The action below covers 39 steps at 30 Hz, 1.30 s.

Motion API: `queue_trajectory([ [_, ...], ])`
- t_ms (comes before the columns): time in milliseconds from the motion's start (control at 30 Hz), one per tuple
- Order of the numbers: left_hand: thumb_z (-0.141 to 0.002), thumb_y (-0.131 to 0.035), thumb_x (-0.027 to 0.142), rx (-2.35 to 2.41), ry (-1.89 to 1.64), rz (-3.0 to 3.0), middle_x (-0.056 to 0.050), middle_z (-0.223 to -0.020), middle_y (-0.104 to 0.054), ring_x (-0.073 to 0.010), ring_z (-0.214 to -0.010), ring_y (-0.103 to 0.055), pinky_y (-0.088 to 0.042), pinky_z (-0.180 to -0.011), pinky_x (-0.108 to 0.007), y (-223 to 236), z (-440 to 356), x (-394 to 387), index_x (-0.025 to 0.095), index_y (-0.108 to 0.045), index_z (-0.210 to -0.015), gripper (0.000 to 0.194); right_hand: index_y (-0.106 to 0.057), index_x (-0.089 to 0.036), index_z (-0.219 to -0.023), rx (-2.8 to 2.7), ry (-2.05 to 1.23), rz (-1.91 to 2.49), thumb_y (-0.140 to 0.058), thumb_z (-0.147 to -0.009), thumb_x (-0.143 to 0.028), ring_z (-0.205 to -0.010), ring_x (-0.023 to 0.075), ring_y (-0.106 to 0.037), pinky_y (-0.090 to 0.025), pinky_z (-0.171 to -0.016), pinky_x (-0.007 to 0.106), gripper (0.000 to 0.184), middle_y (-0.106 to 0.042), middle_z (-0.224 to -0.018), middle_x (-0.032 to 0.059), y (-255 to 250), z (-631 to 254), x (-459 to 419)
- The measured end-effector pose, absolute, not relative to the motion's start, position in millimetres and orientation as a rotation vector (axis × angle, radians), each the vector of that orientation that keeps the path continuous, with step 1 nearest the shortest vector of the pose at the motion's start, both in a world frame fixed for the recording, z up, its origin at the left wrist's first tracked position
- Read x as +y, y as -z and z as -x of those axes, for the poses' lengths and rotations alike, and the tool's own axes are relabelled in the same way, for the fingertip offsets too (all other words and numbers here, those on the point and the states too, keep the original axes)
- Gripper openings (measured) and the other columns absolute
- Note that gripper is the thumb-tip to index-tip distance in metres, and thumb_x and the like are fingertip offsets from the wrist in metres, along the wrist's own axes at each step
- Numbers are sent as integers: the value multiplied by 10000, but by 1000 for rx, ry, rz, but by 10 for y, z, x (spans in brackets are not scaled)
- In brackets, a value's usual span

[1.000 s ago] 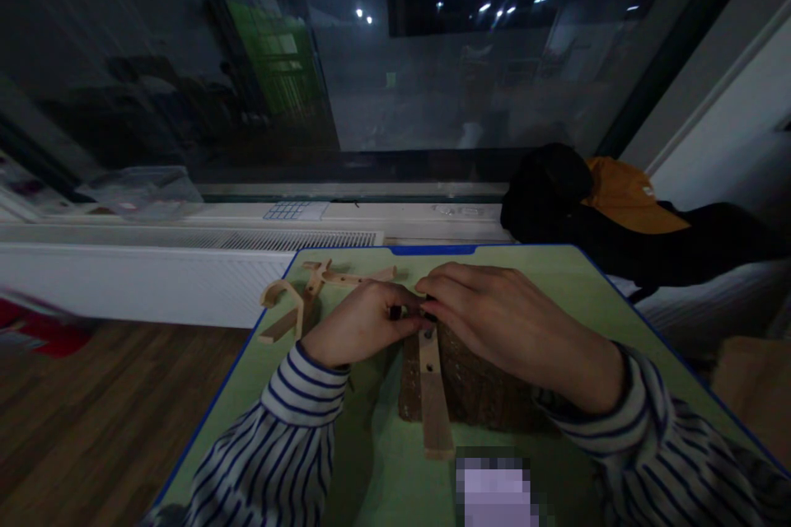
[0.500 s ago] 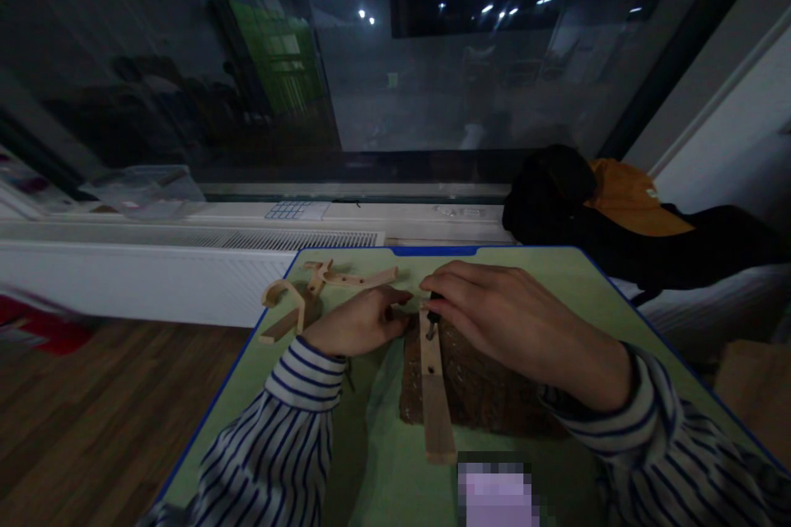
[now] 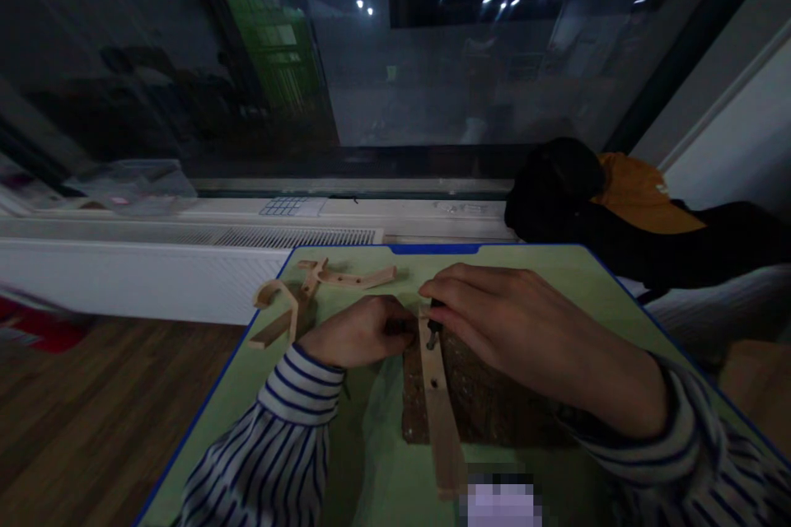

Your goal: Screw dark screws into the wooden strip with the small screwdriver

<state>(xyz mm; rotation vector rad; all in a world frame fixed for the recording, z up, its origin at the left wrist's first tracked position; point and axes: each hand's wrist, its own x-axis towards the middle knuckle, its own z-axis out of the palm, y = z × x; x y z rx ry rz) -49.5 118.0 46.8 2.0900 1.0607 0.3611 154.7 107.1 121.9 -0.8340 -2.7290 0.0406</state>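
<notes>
My right hand (image 3: 500, 329) pinches a small screwdriver (image 3: 433, 326) with a dark handle and a metal shaft. The tool's tip meets a long pale wooden strip (image 3: 442, 428) near its far end. Nearer to me, the strip has a dark hole. Beneath the strip lies a worn brown board (image 3: 488, 403), and the strip's near end juts past it. Left of the strip, my left hand (image 3: 362, 329) has its fingers curled together by the board's far left corner. Whatever those fingers may hold is hidden.
Wooden pieces lie at the table's left: a hook-shaped one (image 3: 278, 296) and a bent one with holes (image 3: 358, 277). All this rests on a green blue-edged table (image 3: 525, 255). Beyond are a radiator (image 3: 185, 272), a window, a clear box (image 3: 136, 185) and an orange cap (image 3: 648, 193).
My left fingers have curled in and drawn slightly toward me. The strip's near end sits lower in view and farther right. My right hand keeps its grip on the screwdriver.
</notes>
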Motion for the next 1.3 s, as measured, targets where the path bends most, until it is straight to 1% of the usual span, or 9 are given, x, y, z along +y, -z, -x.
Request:
queue_trajectory([
  [200,-794,-510,161,1074,-356,-2120,-43,-866,-672,-163,-775,-596,-455,-698,-261,-499,478,1155,120,-654,-927,199,-544,-199,-1055,-2766,-53,846,-476,-892,-191,-899,192,-585,-473,-805,377,176,-609,-1021,30,-1228,-1539,1061],
  [367,-793,-515,148,1076,-381,-2142,-39,-835,-670,-155,-758,-592,-459,-687,-263,-499,466,1150,115,-652,-921,191,-537,-200,-1040,-2783,-42,845,-481,-888,-183,-900,190,-580,-468,-811,379,162,-603,-1029,27,-1230,-1544,1061],
  [567,-794,-514,146,1069,-383,-2161,-47,-848,-674,-156,-757,-593,-453,-697,-263,-495,469,1154,123,-662,-911,190,-518,-211,-991,-2827,-32,836,-478,-887,-191,-841,194,-566,-472,-749,378,113,-587,-969,10,-1226,-1535,1084],
  [833,-788,-521,136,1063,-408,-2169,-52,-861,-679,-167,-774,-604,-455,-707,-262,-481,462,1162,131,-663,-912,189,-508,-207,-1015,-2816,-74,834,-465,-895,-185,-877,185,-553,-459,-791,372,130,-574,-1000,14,-1218,-1566,1062],
  [1067,-794,-524,135,1060,-389,-2165,-52,-885,-681,-171,-795,-612,-462,-725,-267,-483,465,1159,132,-660,-935,195,-505,-204,-977,-2820,-79,833,-454,-897,-182,-835,190,-560,-474,-746,378,98,-573,-959,13,-1231,-1542,1079],
  [1300,-810,-518,165,1087,-343,-2159,-56,-894,-682,-167,-798,-614,-469,-732,-277,-500,451,1150,135,-656,-953,201,-519,-202,-995,-2807,-68,831,-462,-891,-177,-840,194,-574,-481,-744,380,122,-589,-989,22,-1228,-1532,1084],
])
